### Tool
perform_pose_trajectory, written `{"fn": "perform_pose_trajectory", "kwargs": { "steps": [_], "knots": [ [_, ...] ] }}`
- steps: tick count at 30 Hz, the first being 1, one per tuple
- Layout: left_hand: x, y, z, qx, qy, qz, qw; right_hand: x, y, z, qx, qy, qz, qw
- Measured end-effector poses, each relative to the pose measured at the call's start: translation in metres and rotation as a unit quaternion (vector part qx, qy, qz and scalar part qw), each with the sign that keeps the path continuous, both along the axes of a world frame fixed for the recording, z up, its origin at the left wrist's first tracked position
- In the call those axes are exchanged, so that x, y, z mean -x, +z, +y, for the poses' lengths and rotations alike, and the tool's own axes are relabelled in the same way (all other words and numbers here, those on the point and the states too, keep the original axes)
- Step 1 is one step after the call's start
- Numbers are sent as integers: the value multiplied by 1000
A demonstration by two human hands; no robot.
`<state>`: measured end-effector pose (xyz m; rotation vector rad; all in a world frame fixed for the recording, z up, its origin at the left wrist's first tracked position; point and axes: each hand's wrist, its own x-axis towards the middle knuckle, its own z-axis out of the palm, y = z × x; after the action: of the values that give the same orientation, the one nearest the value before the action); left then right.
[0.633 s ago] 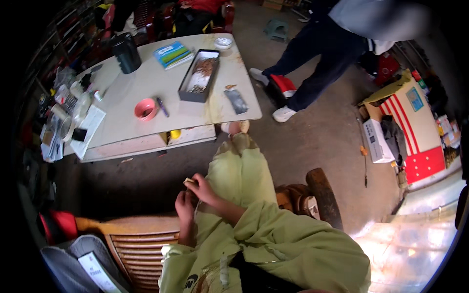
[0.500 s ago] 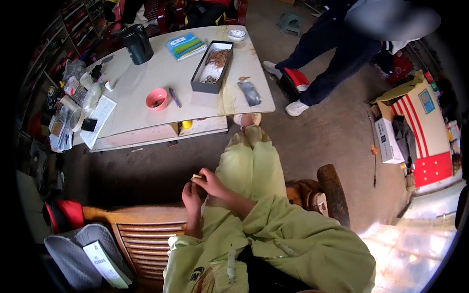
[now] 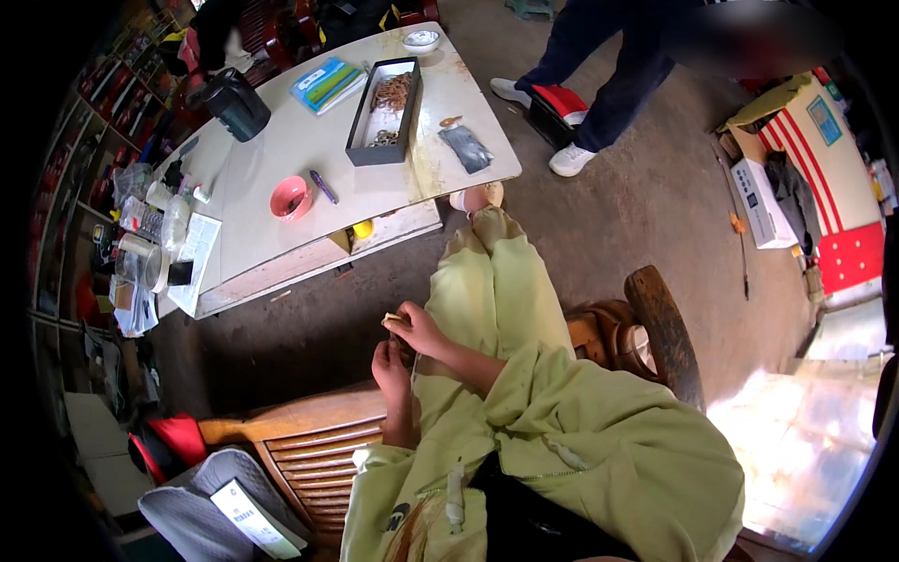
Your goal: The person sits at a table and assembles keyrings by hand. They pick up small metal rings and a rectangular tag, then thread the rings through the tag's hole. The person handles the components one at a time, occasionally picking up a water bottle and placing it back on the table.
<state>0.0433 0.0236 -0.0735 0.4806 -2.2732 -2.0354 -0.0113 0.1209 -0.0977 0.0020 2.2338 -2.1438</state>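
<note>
My right hand (image 3: pixel 420 332) is closed on a small tan piece (image 3: pixel 393 318), too small to name, which shows at its fingertips. Just below it my left hand (image 3: pixel 391 369) has its fingers curled together; whatever they pinch, if anything, is hidden. Both hands are close together beside my light green trouser leg (image 3: pixel 456 300). Past them stands a white table (image 3: pixel 253 225). It bears a pink bowl (image 3: pixel 291 199) with dark bits in it, a purple pen (image 3: pixel 323 186) and a long dark box (image 3: pixel 379 156) holding brown pieces and small metallic parts.
A black jug (image 3: pixel 236 105), a booklet (image 3: pixel 328 84) and a grey pouch (image 3: pixel 465 150) are on the table; containers and papers crowd its left end. A wooden bench (image 3: pixel 318 450) adjoins me. Beyond the table's right end stands a person in dark trousers (image 3: pixel 609 84).
The whole view has shifted and tilted a little. My right hand has lifted slightly away from my left, still with the tan piece. The seated posture is the same.
</note>
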Motion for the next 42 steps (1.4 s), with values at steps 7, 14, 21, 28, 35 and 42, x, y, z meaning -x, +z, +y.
{"fn": "perform_pose_trajectory", "kwargs": {
  "steps": [7,14,21,28,35,42],
  "knots": [
    [0,7,-4,-29,7,-13,999,-4,6,-3,21,24,14,999],
    [0,1,-4,-31,22,0,999,-4,7,-2,-31,37,20,999],
    [-2,0,-4,-51,25,-17,998,-3,9,0,-37,28,-5,999],
    [-1,-2,0,-35,-3,3,999,0,1,2,1,6,-10,1000],
    [4,-3,-7,-57,16,10,998,1,4,-1,-48,33,25,998],
    [-5,-28,-14,61,43,24,997,-6,-5,-6,-49,68,51,995]
  ]
}}
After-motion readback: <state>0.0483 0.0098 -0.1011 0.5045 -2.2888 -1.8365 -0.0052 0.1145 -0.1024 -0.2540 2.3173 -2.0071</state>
